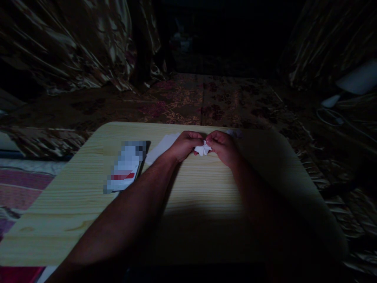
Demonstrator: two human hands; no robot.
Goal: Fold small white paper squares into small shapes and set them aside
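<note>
A small piece of folded white paper [203,149] is pinched between my two hands, above the far half of the wooden table [206,188]. My left hand [188,145] is closed on its left side, thumb on top. From the right, my right hand [222,146] grips its upper right edge between thumb and fingers. Several creases and points show in the paper, but its exact shape is too small to make out. White paper sheets [161,147] lie flat beside my left wrist, partly covered by it.
A phone [126,167], its screen lit and blurred, lies left of my left forearm. Faint pale scraps [235,133] sit at the table's far edge behind my right hand. Beyond are a patterned cover [188,98], curtains [97,43], and a white cable [330,116] at right.
</note>
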